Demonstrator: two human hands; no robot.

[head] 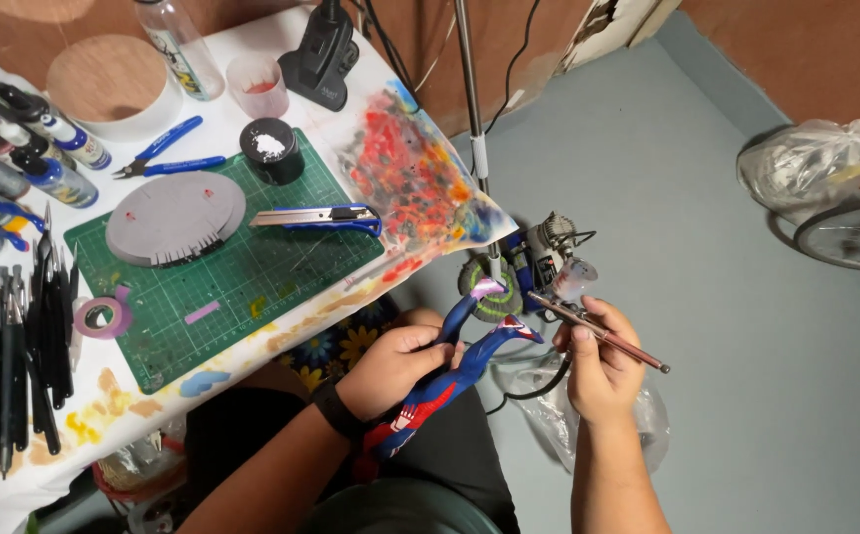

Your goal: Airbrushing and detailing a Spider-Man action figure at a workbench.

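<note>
Gripped in the left hand point(390, 368), a blue-and-red figure point(440, 381) is getting sprayed; right-hand fingers point(588, 334) are closed around the airbrush point(598, 333). Next likely calls for steady aim.

I see a labelled clear bottle point(179, 44) at the table's back edge; white-labelled paint bottles point(66, 138) stand far left.

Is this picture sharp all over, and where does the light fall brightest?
Head view: brightest on the white table and green cutting mat. The left hand holding the blue and red figure and the right hand holding the airbrush look slightly soft. The edges bend a little, as from a wide lens.
</note>
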